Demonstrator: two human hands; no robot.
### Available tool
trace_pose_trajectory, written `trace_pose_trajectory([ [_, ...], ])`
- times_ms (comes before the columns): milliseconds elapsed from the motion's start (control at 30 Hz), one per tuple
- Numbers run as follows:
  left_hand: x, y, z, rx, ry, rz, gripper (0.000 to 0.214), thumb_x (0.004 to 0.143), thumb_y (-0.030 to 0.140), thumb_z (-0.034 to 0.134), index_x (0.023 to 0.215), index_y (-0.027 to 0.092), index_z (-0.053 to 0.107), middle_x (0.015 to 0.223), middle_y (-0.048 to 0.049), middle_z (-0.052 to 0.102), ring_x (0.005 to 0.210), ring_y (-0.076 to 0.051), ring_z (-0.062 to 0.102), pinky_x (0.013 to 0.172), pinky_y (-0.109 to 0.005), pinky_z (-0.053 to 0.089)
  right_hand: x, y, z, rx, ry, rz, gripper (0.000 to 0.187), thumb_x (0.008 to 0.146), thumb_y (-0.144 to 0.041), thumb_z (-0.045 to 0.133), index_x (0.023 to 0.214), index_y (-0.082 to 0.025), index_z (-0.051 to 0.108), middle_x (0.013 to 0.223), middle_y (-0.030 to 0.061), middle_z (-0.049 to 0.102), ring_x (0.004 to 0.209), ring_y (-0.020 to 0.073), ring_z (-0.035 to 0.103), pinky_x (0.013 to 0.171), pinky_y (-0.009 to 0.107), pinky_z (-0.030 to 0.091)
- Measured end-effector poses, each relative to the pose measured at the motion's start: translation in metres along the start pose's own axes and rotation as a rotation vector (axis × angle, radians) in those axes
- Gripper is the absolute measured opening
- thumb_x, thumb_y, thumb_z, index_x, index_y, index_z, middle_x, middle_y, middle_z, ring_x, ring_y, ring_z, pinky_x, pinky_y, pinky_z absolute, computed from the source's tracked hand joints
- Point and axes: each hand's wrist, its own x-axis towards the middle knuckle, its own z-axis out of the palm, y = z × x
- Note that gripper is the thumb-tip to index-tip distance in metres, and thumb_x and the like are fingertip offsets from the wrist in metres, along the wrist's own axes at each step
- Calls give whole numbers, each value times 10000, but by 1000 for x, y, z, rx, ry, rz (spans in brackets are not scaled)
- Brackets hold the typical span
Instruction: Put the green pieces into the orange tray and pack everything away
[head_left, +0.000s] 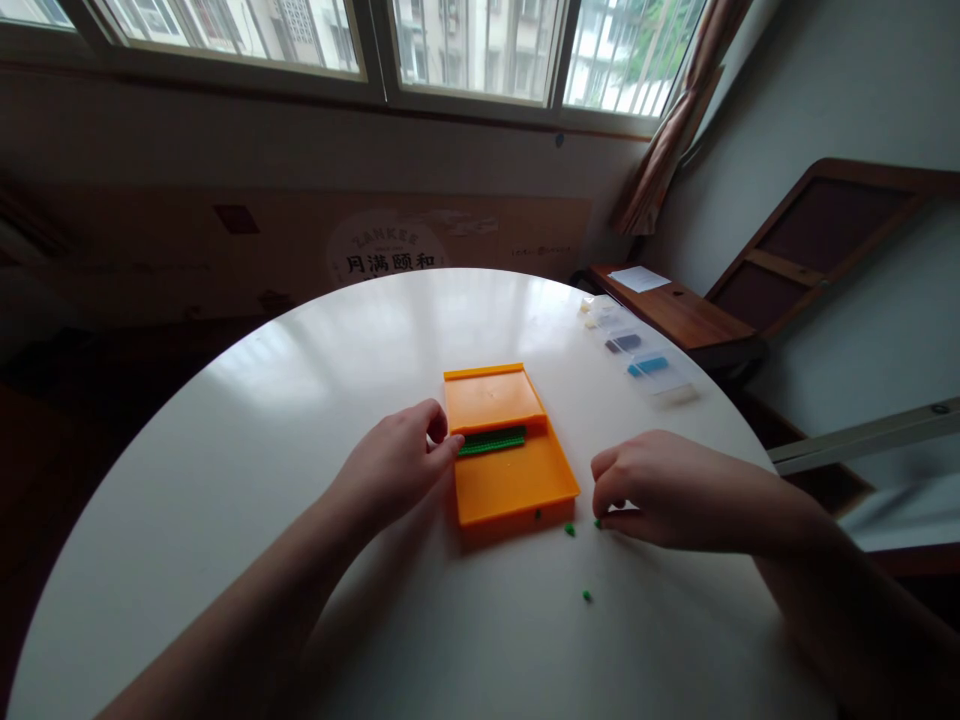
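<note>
An orange plastic tray [517, 490] lies on the white table, with a raised flat panel across its far half. Along that panel's near edge, inside the tray, is a row of small green blocks [491, 441]. My left hand [405, 450] has its fingers curled, its thumb at the tray's left rim beside the end of the row. To the right of the tray, my right hand [649, 490] is closed in a pinch low over the table, a tiny green piece [598, 523] at its thumb tip. Another green piece [569, 529] and a nearer green piece [587, 596] lie loose on the table.
Clear plastic bags [660, 375] with blue, dark and yellowish pieces lie at the table's far right. The round white table [225, 520] curves away on both sides. A wooden chair [682, 320] bearing a white paper stands beyond it, below the windows and curtain.
</note>
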Motion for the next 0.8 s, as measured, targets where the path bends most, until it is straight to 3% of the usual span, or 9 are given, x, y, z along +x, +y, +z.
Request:
trace_pose_trajectory([
  [267,0,0,-1,2,-2,1,238,822,462,503,782,227,514,783,-12,653,684,-194,589,557,-285,369,3,-8,-4,57,34,-41,185,799,-157,540,768,-245,699,770,-31,635,661,62,546,626,184,344],
  [400,0,1,-1,8,-1,1,235,818,457,504,787,225,529,776,-15,652,672,-193,586,551,-288,360,8,-3,-9,215,168,-76,147,848,-210,567,885,-219,709,858,-5,635,723,49,565,679,156,400],
  [567,-1,3,-1,24,3,-1,202,812,424,513,800,224,540,782,-17,655,678,-193,590,551,-288,353,27,4,-1,230,413,61,143,849,-236,585,909,-194,708,897,10,630,727,49,558,640,147,404],
  [800,-1,4,-1,40,10,13,192,815,415,518,790,225,526,783,-12,660,681,-194,595,550,-284,348,57,-4,11,-34,366,206,157,838,-231,564,869,-231,718,934,2,641,868,116,575,710,207,381],
])
